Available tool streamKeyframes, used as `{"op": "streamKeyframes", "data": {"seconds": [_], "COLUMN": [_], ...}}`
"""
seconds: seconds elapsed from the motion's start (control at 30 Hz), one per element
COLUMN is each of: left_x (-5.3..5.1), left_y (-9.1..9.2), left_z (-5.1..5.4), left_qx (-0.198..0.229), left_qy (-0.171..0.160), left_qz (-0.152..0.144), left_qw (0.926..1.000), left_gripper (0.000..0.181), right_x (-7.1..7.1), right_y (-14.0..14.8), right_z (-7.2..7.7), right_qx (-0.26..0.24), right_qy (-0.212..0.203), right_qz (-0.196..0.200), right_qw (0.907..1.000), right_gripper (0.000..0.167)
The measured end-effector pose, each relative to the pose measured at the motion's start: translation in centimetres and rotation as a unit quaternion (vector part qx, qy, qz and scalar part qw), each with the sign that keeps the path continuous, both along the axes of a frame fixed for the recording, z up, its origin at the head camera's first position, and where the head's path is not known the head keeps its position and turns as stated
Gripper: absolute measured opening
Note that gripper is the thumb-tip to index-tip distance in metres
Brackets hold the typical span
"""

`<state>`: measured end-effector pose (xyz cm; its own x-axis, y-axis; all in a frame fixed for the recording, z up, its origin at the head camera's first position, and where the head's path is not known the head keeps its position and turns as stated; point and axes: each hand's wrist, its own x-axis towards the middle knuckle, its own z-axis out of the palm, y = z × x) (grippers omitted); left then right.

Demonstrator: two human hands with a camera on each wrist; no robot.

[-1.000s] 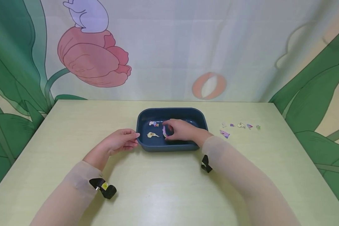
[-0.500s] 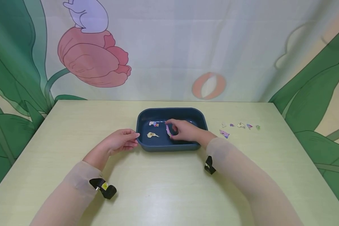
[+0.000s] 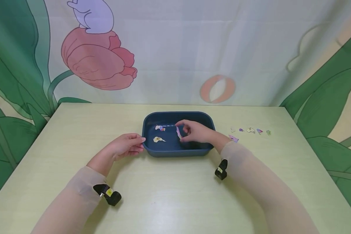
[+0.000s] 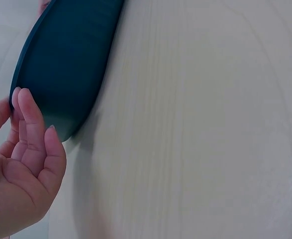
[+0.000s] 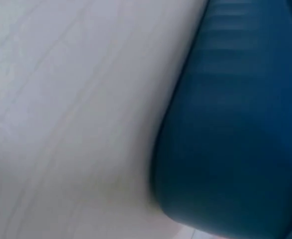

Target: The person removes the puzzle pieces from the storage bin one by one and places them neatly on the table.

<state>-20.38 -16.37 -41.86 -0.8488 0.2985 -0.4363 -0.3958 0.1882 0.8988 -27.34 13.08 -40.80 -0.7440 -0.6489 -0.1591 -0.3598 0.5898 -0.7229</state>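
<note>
A dark blue rectangular tray (image 3: 179,153) stands on the table. My left hand (image 3: 125,145) pinches its left rim between thumb and fingers; the left wrist view shows this hand (image 4: 29,164) at the tray's (image 4: 66,59) corner. Inside the tray, my right hand (image 3: 196,131) holds a pink and purple sticker (image 3: 179,132), tilted up between thumb and forefinger. Two more stickers lie on the tray floor to the left: a white one with coloured parts (image 3: 160,128) and a cream-and-brown one (image 3: 159,139). The right wrist view shows mainly the tray's outer wall (image 5: 230,134).
Right of the tray, several small stickers lie in a row, among them a white one (image 3: 251,130) and a green one (image 3: 268,133). A purple sticker (image 3: 233,138) lies nearer, partly behind my right forearm. A printed curtain (image 3: 169,52) hangs behind the table (image 3: 175,195).
My right hand has moved a little to the right inside the tray with the pink and purple sticker. The left hand stays at the rim.
</note>
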Motion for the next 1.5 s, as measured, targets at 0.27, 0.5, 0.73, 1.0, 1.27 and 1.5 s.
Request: {"op": "streamKeyframes", "data": {"seconds": [0.27,0.5,0.73,1.0,1.27,1.5], "left_x": [0.1,0.1,0.0,0.1,0.1,-0.1], "left_y": [0.0,0.1,0.1,0.1,0.1,0.1], "left_z": [0.1,0.2,0.1,0.2,0.3,0.3], "left_qx": [-0.003,-0.001,-0.004,-0.005,-0.010,-0.004], "left_qy": [-0.002,-0.005,-0.005,-0.004,-0.001,0.002], "left_qz": [0.002,0.004,0.005,0.004,-0.002,-0.004], "left_qw": [1.0000,1.0000,1.0000,1.0000,0.9999,1.0000], "left_gripper": [0.019,0.019,0.019,0.019,0.020,0.017], "right_x": [0.0,0.5,0.8,1.0,1.6,1.9], "right_y": [1.5,2.8,4.0,5.6,7.6,9.5], "right_z": [0.6,1.7,2.7,3.2,3.9,4.3], "right_qx": [0.017,0.027,0.031,0.030,0.034,0.042], "right_qy": [0.021,0.029,0.041,0.052,0.042,0.046], "right_qz": [-0.016,-0.044,-0.058,-0.061,-0.079,-0.082], "right_qw": [0.9995,0.9982,0.9970,0.9963,0.9954,0.9947], "right_gripper": [0.057,0.059,0.058,0.058,0.058,0.056]}}
